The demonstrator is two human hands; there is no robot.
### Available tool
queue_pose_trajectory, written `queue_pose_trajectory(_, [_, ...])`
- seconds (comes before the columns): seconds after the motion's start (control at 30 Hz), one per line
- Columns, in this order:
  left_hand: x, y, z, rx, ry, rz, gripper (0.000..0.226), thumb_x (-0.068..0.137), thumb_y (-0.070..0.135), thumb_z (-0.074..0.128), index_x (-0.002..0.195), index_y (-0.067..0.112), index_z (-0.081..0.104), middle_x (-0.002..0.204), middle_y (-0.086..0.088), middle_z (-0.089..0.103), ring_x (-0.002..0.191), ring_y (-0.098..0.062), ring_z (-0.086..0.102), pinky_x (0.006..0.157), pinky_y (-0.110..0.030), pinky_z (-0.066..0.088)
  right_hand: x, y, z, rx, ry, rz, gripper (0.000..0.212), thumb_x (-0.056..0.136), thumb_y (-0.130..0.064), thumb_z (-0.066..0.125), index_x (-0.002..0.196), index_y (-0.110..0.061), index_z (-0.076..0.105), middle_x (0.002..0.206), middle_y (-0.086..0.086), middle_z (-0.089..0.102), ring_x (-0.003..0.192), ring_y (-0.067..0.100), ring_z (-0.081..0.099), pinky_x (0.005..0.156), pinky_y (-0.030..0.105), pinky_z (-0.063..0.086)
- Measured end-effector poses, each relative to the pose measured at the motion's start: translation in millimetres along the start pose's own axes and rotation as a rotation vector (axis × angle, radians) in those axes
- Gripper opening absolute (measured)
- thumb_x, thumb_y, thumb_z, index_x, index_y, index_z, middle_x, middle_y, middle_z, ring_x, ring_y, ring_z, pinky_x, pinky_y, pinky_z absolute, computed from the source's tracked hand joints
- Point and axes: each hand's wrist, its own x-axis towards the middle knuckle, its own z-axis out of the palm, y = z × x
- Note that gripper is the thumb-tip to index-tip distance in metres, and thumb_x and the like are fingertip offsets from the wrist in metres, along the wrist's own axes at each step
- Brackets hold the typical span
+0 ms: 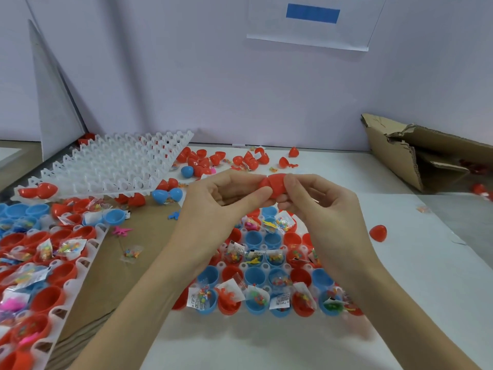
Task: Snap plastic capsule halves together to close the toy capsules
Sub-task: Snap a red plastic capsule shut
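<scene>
A: The red capsule (274,186) pinched between the two hands looks like smooth plastic with a faint sheen.

B: The loose red halves (202,158) near the wall look the same, glossy where light catches them. The blue halves (262,275) in the tray look a little more matt.

A: The empty tray (112,164) is milky, translucent plastic, smooth-edged.

B: The small packets (130,253) are clear crinkled film, shiny.

A: The torn box (394,153) is brown corrugated cardboard, rough and matt. The sheet (125,284) under the trays looks like cardboard too.

B: The worktop (400,263) is white and matt.
</scene>
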Motion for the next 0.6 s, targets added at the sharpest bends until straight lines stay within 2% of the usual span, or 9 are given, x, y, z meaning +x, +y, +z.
queue_pose_trajectory(0.07, [1.2, -1.8, -0.8, -0.044, -0.022, -0.035, 0.029, 0.085, 0.022, 0.08, 0.113, 0.014, 0.077, 0.107, -0.003, 0.08, 0.104, -0.021, 0.076, 0.1, -0.037, 0.058, -0.1, 0.5, 0.7, 0.041, -0.007, 0.021, 0.022, 0.089, -0.039, 0.069, 0.097, -0.02, 0.077, 0.086, 0.001, 0.077, 0.081, 0.016, 0.074, 0.077, 0.018, 0.058])
queue_pose_trajectory(0.17, [1.9, -3.6, 0.2, -0.068, -0.029, -0.049, 0.028, 0.087, 0.021, 0.078, 0.113, 0.011, 0.077, 0.107, -0.006, 0.08, 0.104, -0.023, 0.076, 0.1, -0.036, 0.058, -1.1, 1.9, 2.5, 0.041, 0.004, 0.011, 0.023, 0.091, -0.039, 0.067, 0.096, -0.018, 0.076, 0.085, 0.001, 0.076, 0.08, 0.016, 0.074, 0.075, 0.017, 0.057])
queue_pose_trajectory(0.33, [0.7, -3.0, 2.8, -0.009, -0.021, -0.022, 0.024, 0.087, 0.02, 0.077, 0.11, 0.012, 0.076, 0.102, -0.001, 0.08, 0.1, -0.018, 0.076, 0.096, -0.029, 0.059, -2.2, 5.1, 4.4, -0.03, 0.031, -0.028, 0.023, 0.093, -0.039, 0.065, 0.096, -0.018, 0.074, 0.083, -0.005, 0.075, 0.079, 0.013, 0.073, 0.072, 0.015, 0.056])
queue_pose_trajectory(0.47, [-2.5, 0.3, 4.8, 0.074, 0.014, 0.067, 0.019, 0.087, 0.013, 0.079, 0.106, 0.014, 0.077, 0.096, 0.006, 0.08, 0.095, -0.008, 0.075, 0.084, -0.012, 0.055, -3.0, 6.3, 5.9, -0.041, 0.022, -0.065, 0.018, 0.094, -0.034, 0.063, 0.099, -0.019, 0.071, 0.085, -0.01, 0.075, 0.08, 0.01, 0.074, 0.072, 0.013, 0.056])
queue_pose_trajectory(0.6, [-3.9, 2.9, 3.7, 0.098, 0.043, 0.107, 0.024, 0.084, 0.012, 0.082, 0.107, 0.014, 0.078, 0.096, 0.007, 0.08, 0.095, -0.007, 0.076, 0.083, -0.012, 0.055, -2.0, 5.3, 4.3, -0.073, 0.011, -0.073, 0.014, 0.093, -0.034, 0.064, 0.099, -0.024, 0.073, 0.085, -0.013, 0.075, 0.081, 0.008, 0.073, 0.073, 0.012, 0.055])
